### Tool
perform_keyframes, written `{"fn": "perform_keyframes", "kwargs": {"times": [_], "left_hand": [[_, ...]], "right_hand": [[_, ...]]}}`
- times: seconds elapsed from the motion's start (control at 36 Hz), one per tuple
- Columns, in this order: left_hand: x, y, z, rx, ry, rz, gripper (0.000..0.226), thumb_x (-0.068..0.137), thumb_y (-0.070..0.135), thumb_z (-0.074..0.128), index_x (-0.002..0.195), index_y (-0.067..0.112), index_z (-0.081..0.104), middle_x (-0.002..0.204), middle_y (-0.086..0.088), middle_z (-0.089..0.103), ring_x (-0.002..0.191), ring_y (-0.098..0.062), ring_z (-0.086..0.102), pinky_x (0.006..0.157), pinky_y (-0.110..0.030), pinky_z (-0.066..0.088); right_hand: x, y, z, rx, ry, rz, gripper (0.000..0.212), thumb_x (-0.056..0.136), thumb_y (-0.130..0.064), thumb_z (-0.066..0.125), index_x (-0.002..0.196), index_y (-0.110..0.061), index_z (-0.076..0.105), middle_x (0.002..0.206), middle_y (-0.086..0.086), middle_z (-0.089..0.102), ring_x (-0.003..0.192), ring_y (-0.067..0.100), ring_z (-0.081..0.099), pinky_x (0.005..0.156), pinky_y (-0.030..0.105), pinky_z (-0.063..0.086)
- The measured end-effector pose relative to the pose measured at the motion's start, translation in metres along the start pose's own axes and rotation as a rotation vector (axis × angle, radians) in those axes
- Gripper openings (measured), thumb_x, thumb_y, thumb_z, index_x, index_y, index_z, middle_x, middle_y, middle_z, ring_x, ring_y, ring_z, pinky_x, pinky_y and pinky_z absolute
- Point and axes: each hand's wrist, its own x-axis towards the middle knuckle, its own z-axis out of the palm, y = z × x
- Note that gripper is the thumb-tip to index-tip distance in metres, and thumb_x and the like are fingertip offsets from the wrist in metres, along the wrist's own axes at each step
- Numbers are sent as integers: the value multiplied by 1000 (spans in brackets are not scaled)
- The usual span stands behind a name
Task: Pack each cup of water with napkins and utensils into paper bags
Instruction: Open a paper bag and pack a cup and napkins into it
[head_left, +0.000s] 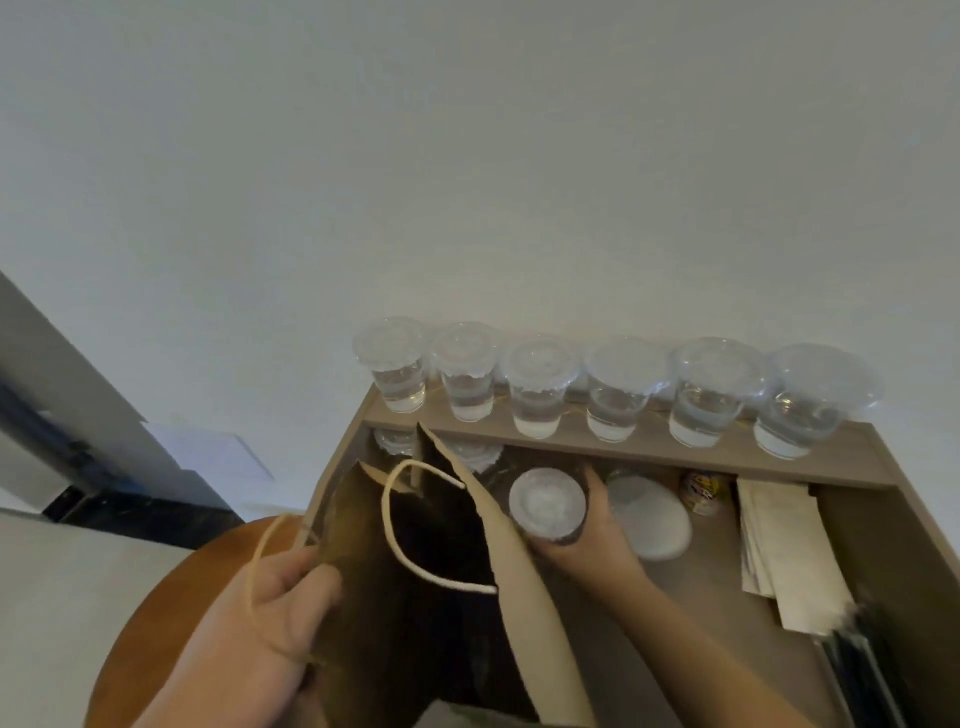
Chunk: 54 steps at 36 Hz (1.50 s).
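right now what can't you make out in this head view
- Inside of the open brown paper bag: too dark to see any contents.
- Clear lidded cup in the right hand: seen lid-on, so its water level is hidden.
- Small colourful printed container: half under the wooden shelf, label blurred.
- Dark utensils: cut off by the frame edge.

- Six lidded cups of water (540, 389) stand in a row on the shelf (649, 449).
- One lidded cup (548, 503) is in the right hand (587, 530).
- One paper bag (415, 571) is open, held by the left hand (270, 613).
- Two hands show.
- One stack of napkins (784, 551) lies on the tabletop (701, 597); the number of sheets cannot be told.
- One white lid (652, 519) lies there too.
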Motion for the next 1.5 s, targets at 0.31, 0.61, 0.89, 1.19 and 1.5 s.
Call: {"fn": "perform_keyframes", "kwargs": {"times": [0.31,0.61,0.89,1.19,1.5], "left_hand": [[5,26,33,260,-39,22,40,99,28,55,63,21,70,49,-3,63,45,-19,67,44,-26,55],[12,48,70,393,-143,67,36,104,26,52,74,16,67,59,-7,73,49,-18,71,42,-15,46],[20,51,83,375,-192,118,36,104,29,56,70,18,65,53,1,66,51,-18,71,50,-25,53],[33,60,121,328,-362,156,23,105,34,54,98,19,70,63,1,74,54,-14,73,51,-19,54],[36,67,159,317,-498,146,22,105,29,50,96,15,65,59,-1,73,54,-14,73,50,-22,55]], "right_hand": [[-116,47,-70,-251,-84,157,151,50,-75,92,161,-55,-9,157,-10,43,146,21,49,117,44,44],[-118,-4,-86,-526,-286,189,122,67,-70,80,164,-50,9,163,3,32,144,31,50,117,47,47],[-143,1,-118,-358,-186,250,127,50,-76,88,154,-36,27,149,-7,45,132,16,54,111,36,52],[-221,-108,-251,-357,425,-15,97,43,-103,72,125,-63,40,111,-27,66,78,-7,71,63,19,56],[-243,-201,-222,-398,150,-169,101,48,-101,74,135,-67,35,121,-33,64,92,-6,74,66,27,65]]}}
